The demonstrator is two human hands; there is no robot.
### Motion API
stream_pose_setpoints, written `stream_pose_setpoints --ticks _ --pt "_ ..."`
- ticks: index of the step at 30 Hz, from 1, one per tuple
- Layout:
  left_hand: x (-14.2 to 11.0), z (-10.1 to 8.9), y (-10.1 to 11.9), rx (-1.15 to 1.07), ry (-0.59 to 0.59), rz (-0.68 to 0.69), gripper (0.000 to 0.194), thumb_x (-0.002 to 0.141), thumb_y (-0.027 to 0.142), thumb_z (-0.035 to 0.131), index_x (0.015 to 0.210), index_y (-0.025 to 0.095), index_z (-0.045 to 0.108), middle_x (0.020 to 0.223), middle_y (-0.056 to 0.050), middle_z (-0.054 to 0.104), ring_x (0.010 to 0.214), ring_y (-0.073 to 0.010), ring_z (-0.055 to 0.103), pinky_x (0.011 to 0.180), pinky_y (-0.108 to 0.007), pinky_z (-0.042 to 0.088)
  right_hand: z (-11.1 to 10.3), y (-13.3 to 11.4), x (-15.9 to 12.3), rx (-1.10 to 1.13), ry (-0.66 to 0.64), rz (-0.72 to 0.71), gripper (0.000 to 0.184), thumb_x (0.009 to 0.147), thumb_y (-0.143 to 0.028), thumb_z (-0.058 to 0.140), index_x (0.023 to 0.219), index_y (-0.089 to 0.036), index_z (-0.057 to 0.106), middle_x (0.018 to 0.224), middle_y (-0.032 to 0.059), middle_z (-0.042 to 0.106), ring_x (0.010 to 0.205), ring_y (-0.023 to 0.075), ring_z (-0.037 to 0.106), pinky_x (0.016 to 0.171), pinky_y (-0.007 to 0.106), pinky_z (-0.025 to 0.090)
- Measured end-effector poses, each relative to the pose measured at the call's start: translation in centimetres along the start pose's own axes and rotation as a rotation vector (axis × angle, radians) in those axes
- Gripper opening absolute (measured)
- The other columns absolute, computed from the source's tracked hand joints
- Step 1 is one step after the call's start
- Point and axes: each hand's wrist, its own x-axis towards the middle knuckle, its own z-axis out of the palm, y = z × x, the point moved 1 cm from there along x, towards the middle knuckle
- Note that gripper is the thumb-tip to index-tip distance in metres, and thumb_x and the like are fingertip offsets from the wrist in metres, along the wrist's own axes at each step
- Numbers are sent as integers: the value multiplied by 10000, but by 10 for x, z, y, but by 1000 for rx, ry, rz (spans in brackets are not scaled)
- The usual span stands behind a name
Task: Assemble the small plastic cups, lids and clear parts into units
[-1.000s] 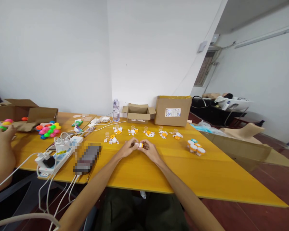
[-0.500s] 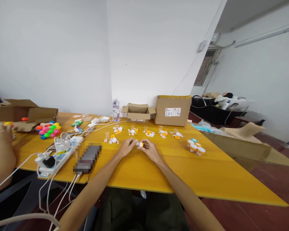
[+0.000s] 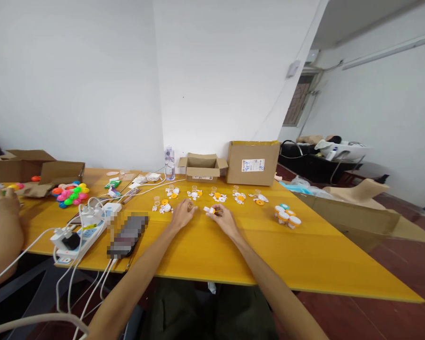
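My right hand (image 3: 224, 218) pinches a small white-and-orange plastic part (image 3: 209, 210) above the middle of the table. To its left, my left hand (image 3: 182, 214) is closed round what looks like a small clear plastic cup (image 3: 190, 206), partly covered by the fingers. The two hands are apart. Beyond them lie several groups of loose pieces: white gears (image 3: 166, 208), orange discs (image 3: 217, 195) and clear cups (image 3: 157, 200). Right of my hands stands a cluster of finished-looking round pieces with white lids (image 3: 284, 216) and orange rims, one of them teal.
A small open carton (image 3: 202, 178), a large cardboard box (image 3: 252, 163) and a water bottle (image 3: 169, 163) line the wall. At left are a power strip (image 3: 88, 236) with cables, a phone-like device (image 3: 128, 235) and colourful balls (image 3: 71, 193). Another person's hand (image 3: 3, 210) works at far left.
My hands have drawn apart. My left hand moved slightly left with the clear piece, while the white-and-orange part stays in my right hand. The view shifted a little.
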Motion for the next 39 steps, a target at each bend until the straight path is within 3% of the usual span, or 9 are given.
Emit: stream_pose_setpoints --ticks 3,6,11,15,19,24,35,39 --pt "6 5 -2 95 -91 -38 79 817 292 583 836 216 589 853 -58 632 801 -228 587 739 -328 412 1 -2 -1 5 -32 16 354 559 -449 761 765 -221 585 744 7 681 680 188 646 645 312 521" --pt "10 9 -4 112 -104 -51 112 825 294 587 907 218 596 915 -82 648 863 -256 601 771 -346 414 1 -3 -1 9 -46 8 351 565 -452 760 766 -221 589 741 6 682 688 188 645 653 313 521" --pt "8 10 -3 71 -13 -41 340 802 354 638 1107 222 566 1086 -110 597 972 -289 594 801 -363 433 2 -1 0 31 -49 -1 364 563 -467 767 767 -217 598 735 5 682 692 190 650 655 316 526" --pt "-2 4 5 -1 73 123 259 895 355 493 1113 235 565 1110 -88 555 1008 -241 569 883 -354 435 3 0 1 57 -56 15 377 543 -466 785 757 -218 598 739 3 678 700 188 650 666 318 528" --pt "-11 5 15 -116 -90 242 203 905 349 466 1001 228 598 978 -45 598 878 -187 563 854 -317 443 3 -5 -1 87 -89 20 369 546 -446 791 777 -219 614 781 17 688 742 196 653 706 331 532" --pt "-13 13 20 -253 -259 184 190 887 346 481 867 203 605 806 -4 619 745 -159 541 751 -281 443 5 -13 -6 92 -119 6 380 539 -455 791 781 -219 616 774 7 685 733 192 651 710 332 528" --pt "-10 18 12 -406 -360 130 250 855 418 500 792 184 563 713 18 562 687 -140 502 670 -257 405 8 -16 -11 61 -117 -22 381 519 -466 797 738 -219 606 710 -9 665 688 182 633 688 327 515" --pt "-12 16 14 -431 -348 142 253 859 435 502 851 190 564 755 15 572 716 -142 510 683 -255 404 7 -19 -11 76 -123 -4 390 507 -463 807 736 -219 608 710 -6 672 690 186 639 679 323 519"
